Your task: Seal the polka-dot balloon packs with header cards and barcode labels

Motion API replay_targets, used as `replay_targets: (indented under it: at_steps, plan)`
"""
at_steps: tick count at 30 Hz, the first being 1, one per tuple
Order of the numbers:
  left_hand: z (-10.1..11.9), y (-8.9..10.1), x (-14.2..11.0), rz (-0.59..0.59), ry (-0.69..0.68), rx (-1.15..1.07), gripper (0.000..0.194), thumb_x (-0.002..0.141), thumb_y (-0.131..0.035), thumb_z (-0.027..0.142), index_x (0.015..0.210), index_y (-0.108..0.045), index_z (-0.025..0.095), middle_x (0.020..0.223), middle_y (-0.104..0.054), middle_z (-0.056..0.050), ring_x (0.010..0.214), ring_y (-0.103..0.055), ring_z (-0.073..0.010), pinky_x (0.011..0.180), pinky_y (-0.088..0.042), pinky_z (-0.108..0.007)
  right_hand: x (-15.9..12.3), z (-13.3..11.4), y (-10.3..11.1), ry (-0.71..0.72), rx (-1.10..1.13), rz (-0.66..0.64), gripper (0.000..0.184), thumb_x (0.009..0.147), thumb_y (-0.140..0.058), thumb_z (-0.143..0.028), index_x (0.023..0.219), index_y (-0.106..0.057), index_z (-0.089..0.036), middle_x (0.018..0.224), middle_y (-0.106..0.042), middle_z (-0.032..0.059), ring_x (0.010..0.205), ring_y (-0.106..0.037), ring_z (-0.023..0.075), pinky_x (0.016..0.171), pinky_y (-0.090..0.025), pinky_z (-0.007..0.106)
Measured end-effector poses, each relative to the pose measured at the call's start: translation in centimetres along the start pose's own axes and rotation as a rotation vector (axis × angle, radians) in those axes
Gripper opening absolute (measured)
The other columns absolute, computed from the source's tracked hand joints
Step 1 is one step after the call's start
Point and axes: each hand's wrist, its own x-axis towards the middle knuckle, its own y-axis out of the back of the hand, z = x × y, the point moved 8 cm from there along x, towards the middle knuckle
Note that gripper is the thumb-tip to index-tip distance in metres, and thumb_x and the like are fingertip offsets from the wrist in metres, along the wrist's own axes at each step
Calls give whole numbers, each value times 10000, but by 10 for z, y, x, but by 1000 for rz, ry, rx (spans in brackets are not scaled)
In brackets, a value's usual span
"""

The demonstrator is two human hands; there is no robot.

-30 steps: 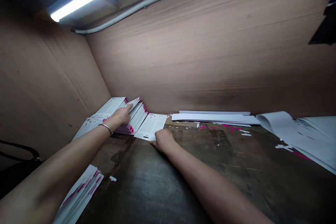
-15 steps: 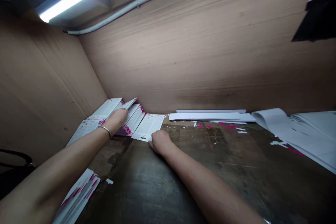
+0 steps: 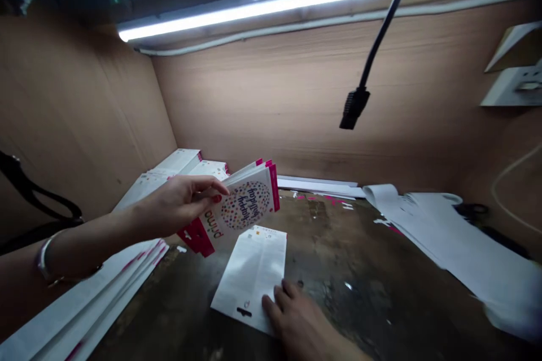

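- White-and-pink packets (image 3: 249, 203), several together and slightly fanned, are pinched between the thumb and fingers of our left hand (image 3: 184, 203), raised above the worktable (image 3: 334, 225); the front one shows "happy birthday".
- Just beside our right hand (image 3: 298, 318), a single packet (image 3: 254, 273) lies flat, its slotted end nearest us. That hand is loosely curled, fingertips at the packet's edge; we cannot tell whether they grip it.
- Beyond our left hand, stacked packets (image 3: 175, 162) fill the corner: by our judgement, that share is gathered.
- Below our left forearm, another pile (image 3: 127, 271) leans in a staggered row.
- We judge ourselves partway along: the held bunch and the single packet lie apart from both piles, so these look unsettled as yet. How many remain in all, we cannot tell.
- Well to the right of our right hand lie loose white sheets (image 3: 444, 237).
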Motion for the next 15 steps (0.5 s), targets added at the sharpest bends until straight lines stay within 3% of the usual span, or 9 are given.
replay_targets:
  at_steps: [3, 6, 8, 9, 11, 13, 15]
  plan:
    - [-1, -39, -34, -105, 36, -148, 250, 790, -564, 328, 1018, -578, 226, 897, -703, -37, 822, -679, -218, 665, -586, -323, -55, 7, -6, 40, 105, 12, 601, 763, -619, -162, 1340, -462, -222, 1332, -479, 195, 1244, -418, 384, 983, -395, 534]
    - [0, -67, -48, -171, -3, -141, 351, 802, -544, 300, 1149, -510, 261, 972, -691, -41, 855, -672, -214, 690, -583, -324, -81, 20, -4, 18, 241, -4, 1038, 581, -796, -417, 1438, -249, -207, 1492, -134, 175, 1354, -150, 388, 1075, -227, 564]
    - [1, -76, -51, -174, -58, -84, 441, 814, -527, 285, 1245, -438, 277, 1027, -675, -46, 902, -658, -208, 721, -570, -304, -87, 19, -7, 38, 307, -8, 1178, 516, -794, -548, 1455, -171, -204, 1502, -103, 147, 1364, -115, 365, 1097, -175, 546]
    - [1, -80, -52, -173, -80, -58, 463, 820, -520, 277, 1270, -409, 275, 1042, -668, -49, 923, -649, -205, 732, -562, -295, -90, 13, -12, 72, 306, 5, 1120, 560, -772, -554, 1453, -188, -213, 1495, -159, 137, 1358, -161, 352, 1096, -193, 532]
    - [-2, -83, -52, -175, -106, -22, 426, 829, -509, 262, 1245, -415, 250, 1038, -661, -54, 941, -637, -200, 737, -550, -279, -98, -5, -24, 174, 203, 107, 831, 717, -711, -451, 1417, -311, -247, 1433, -343, 110, 1300, -338, 314, 1075, -294, 477]
    - [-6, -84, -52, -192, -110, -3, 335, 835, -502, 247, 1165, -458, 218, 1045, -653, -60, 955, -625, -197, 751, -539, -276, -115, -27, -37, 281, 21, 327, 511, 843, -614, -321, 1326, -465, -244, 1292, -537, 76, 1160, -531, 249, 1008, -419, 360]
    - [-11, -86, -52, -211, -99, 24, 280, 834, -503, 236, 1110, -491, 192, 1054, -649, -64, 958, -618, -196, 765, -528, -281, -138, -44, -46, 345, -86, 565, 328, 899, -542, -278, 1221, -563, -220, 1118, -669, 33, 1014, -634, 183, 948, -468, 259]
